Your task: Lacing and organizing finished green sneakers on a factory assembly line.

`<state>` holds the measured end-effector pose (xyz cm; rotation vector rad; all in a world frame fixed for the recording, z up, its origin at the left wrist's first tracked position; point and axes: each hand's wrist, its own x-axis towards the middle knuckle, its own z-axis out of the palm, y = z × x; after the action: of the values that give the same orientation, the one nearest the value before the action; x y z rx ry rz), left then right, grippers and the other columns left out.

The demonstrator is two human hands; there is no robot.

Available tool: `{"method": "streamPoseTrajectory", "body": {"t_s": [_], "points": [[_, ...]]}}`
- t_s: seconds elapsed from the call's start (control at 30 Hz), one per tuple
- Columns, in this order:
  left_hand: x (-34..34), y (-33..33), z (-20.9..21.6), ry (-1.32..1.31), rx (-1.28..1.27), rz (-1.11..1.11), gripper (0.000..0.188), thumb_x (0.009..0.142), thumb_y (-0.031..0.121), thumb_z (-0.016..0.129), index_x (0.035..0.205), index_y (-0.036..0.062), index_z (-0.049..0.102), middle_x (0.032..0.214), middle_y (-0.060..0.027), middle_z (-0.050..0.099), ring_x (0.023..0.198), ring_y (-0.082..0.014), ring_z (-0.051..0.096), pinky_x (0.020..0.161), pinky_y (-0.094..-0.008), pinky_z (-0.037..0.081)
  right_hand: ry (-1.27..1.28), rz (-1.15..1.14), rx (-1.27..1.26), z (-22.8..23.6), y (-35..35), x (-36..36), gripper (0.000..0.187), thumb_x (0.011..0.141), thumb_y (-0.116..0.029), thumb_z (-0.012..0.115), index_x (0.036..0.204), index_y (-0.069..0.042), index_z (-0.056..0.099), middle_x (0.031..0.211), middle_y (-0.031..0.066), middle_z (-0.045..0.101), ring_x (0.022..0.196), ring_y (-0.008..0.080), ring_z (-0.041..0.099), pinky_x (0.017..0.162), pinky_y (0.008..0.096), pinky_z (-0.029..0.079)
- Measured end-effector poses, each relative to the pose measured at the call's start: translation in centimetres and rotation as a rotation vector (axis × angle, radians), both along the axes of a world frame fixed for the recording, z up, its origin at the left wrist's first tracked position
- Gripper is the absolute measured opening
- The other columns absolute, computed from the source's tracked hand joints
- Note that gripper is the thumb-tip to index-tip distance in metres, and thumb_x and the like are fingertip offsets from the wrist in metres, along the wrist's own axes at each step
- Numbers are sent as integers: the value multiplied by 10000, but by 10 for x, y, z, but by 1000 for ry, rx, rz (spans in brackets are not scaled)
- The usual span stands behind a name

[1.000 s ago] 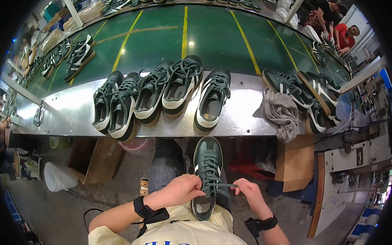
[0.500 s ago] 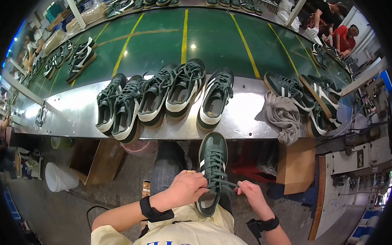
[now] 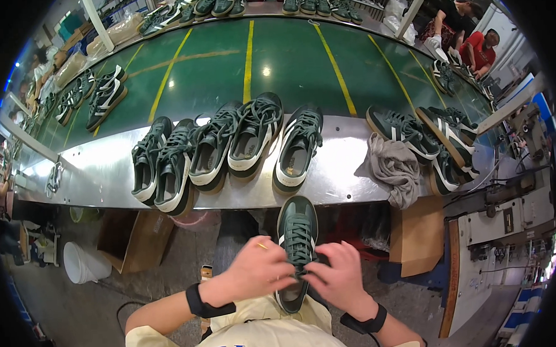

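A dark green sneaker (image 3: pixel 297 225) with white side stripes rests at my lap, toe pointing away from me toward the bench. At its upper lacing, my left hand (image 3: pixel 257 271) has its fingers pinched together on the green shoelace (image 3: pixel 300 249). My right hand (image 3: pixel 340 274) comes in from the other side, its fingers bent and closed at the same lace. The fingertips of both hands are close together over the shoe's opening. Between the fingers the lace ends are mostly hidden.
On the metal bench edge (image 3: pixel 334 193) stand several green sneakers (image 3: pixel 246 138), with a crumpled grey cloth (image 3: pixel 393 169) and more sneakers (image 3: pixel 405 129) to the right. Beyond runs a green belt (image 3: pixel 213 72). Below are cardboard boxes (image 3: pixel 418 236) and a white bucket (image 3: pixel 85 263). Co-workers (image 3: pixel 479 53) stand far right.
My right hand has moved left, from holding a lace end out to the side to the shoe's lacing beside my left hand. The stretched lace is no longer visible.
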<state>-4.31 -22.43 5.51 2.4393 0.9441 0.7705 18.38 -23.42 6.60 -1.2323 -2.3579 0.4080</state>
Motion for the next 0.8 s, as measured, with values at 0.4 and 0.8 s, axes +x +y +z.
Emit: {"method": "streamPoseTrajectory", "body": {"t_s": [0.4,0.8], "points": [[29,-5,-20,441,100,-105,119,746,203,599,787,99,558,796,-32,537,783,-198,545,744,-357,414,954,-110,-819,75,-9,25,129,853,-112,642,811,10,653,790,128,670,699,248,655,700,364,539],[37,-4,37,-601,-579,-322,106,860,141,637,892,55,584,786,-58,548,729,-219,529,658,-351,395,476,206,-525,-22,-21,7,192,865,-120,594,1046,-58,611,834,114,583,706,250,597,619,321,481]]}}
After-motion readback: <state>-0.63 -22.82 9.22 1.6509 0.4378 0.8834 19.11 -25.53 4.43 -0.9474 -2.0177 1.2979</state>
